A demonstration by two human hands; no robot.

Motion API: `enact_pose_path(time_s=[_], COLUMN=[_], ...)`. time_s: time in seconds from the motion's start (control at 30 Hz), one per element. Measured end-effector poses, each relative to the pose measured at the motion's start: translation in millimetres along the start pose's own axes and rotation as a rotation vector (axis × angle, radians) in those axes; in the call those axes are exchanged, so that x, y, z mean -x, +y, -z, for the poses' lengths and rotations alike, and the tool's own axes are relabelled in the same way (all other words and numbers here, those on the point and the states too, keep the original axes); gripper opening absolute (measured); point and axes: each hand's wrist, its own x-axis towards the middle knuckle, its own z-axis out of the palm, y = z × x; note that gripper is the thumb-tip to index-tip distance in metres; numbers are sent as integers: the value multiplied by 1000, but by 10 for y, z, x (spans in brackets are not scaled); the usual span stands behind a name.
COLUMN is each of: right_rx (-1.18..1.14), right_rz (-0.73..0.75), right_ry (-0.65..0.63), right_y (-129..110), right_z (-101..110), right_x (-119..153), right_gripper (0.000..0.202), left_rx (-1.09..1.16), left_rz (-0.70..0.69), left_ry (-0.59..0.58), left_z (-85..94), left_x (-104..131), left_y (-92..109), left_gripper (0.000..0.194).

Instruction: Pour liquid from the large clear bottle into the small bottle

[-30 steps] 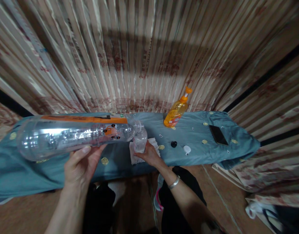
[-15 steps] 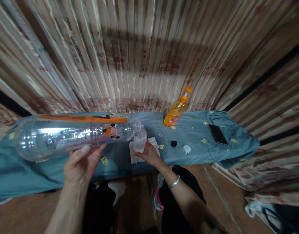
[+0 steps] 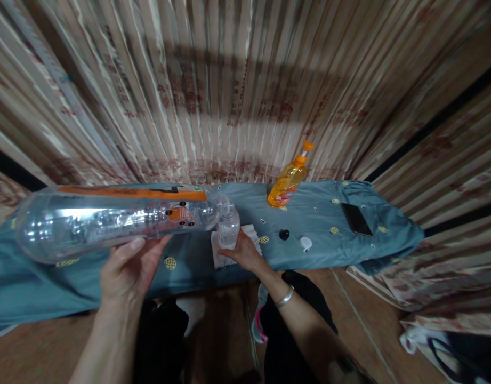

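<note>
My left hand (image 3: 129, 266) grips a large clear plastic bottle (image 3: 109, 218) with an orange label from below. The bottle lies almost level in the air, its neck pointing right. Its mouth meets the top of a small clear bottle (image 3: 228, 232), which my right hand (image 3: 245, 250) holds upright with closed fingers. Beneath the small bottle is a folded pale cloth (image 3: 220, 259). Clear liquid seems to be inside the small bottle, though its level is hard to make out. Right of that hand lie a black cap (image 3: 284, 234) and a white cap (image 3: 306, 243).
An orange pump bottle (image 3: 285, 188) stands at the back of the narrow surface covered with blue-green cloth (image 3: 321, 213). A dark phone (image 3: 356, 219) rests farther right. Striped curtains (image 3: 245, 96) hang behind and at both sides.
The large bottle has shifted slightly left and its base is a little closer to level. Both hands keep their hold; the rest of the view has moved only slightly.
</note>
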Motion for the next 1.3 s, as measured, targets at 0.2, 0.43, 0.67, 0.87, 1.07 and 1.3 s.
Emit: enact_pose_path(time_s=[0.2, 0.43, 0.67, 0.87, 1.07, 1.3], right_rx=[3, -1, -26, -7, -6, 8], right_rz=[-12, -4, 22, -14, 10, 2], right_ry=[-1, -7, -9, 0, -7, -1], right_y=[-11, -12, 2, -27, -19, 10], right_z=[6, 0, -8, 6, 8, -4], right_x=[2, -3, -9, 1, -1, 0], right_gripper=[70, 71, 70, 70, 70, 72], left_rx=[10, 26, 18, 7, 12, 33], left_rz=[5, -4, -6, -1, 3, -11], left_ry=[8, 1, 11, 15, 29, -3], left_z=[-2, -21, 2, -37, -57, -27], left_x=[3, 9, 4, 20, 23, 15], left_y=[8, 16, 12, 29, 36, 20], left_gripper=[42, 41, 42, 42, 39, 39])
